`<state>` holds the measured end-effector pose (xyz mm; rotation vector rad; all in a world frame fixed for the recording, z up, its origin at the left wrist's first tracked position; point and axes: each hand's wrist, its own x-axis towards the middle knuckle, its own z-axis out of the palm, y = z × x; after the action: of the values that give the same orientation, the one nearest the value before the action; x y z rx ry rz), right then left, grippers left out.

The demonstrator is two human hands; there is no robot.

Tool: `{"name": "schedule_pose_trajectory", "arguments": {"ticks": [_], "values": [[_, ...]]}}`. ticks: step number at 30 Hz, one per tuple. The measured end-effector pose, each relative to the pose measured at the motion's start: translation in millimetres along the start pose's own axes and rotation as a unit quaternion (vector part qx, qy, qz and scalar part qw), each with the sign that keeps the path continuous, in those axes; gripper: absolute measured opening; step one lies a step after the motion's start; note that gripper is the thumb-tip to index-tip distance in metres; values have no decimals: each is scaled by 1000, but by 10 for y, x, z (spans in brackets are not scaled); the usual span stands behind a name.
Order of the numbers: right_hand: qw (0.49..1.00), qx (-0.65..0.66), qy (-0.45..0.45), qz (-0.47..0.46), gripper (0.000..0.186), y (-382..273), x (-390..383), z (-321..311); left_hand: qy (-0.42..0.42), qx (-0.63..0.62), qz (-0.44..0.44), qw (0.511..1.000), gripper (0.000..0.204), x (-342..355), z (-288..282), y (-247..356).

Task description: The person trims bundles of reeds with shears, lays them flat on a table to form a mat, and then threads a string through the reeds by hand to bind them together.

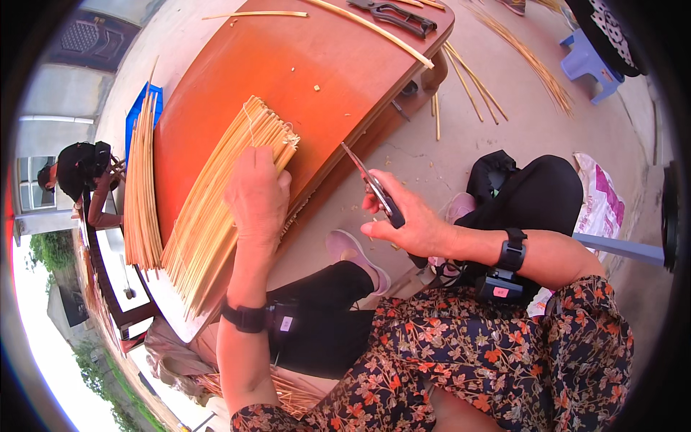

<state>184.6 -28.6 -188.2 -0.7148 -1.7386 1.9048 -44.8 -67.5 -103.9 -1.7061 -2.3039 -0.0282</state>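
A tied row of pale, peeled sticks (216,191) lies slanting across the orange-brown table, with thin string across it near its upper end. My left hand (259,191) is closed over its right edge, the fingertips mostly hidden behind the knuckles. Just off the table's edge, my right hand (414,216) grips a slim, pointed metal tool (371,176) with a dark handle. Its tip points up and to the left, apart from the sticks. Whether it is scissors or another cutter is hard to tell.
Pruning shears (396,16) and a long loose stick (374,32) lie on the table (302,65). Another stick bundle (142,194) rests at its left, by a blue tray (133,119). Loose sticks (533,61) and a stool (590,65) are on the floor. A person (83,173) is beyond.
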Motion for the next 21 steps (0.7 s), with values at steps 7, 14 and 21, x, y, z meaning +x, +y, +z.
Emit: {"name": "schedule_pose_trajectory", "arguments": {"ticks": [7,14,21], "values": [[930,-269,62,-245,78,-246,90,-203,-3,-288,7,958,29,-165,-679,-2],[888,-337,73,-305,79,-462,139,-239,-61,-387,-50,919,15,-177,-1006,-48],[864,-343,90,-357,84,-623,204,-267,-95,-397,-41,912,20,-170,-1213,59]]}}
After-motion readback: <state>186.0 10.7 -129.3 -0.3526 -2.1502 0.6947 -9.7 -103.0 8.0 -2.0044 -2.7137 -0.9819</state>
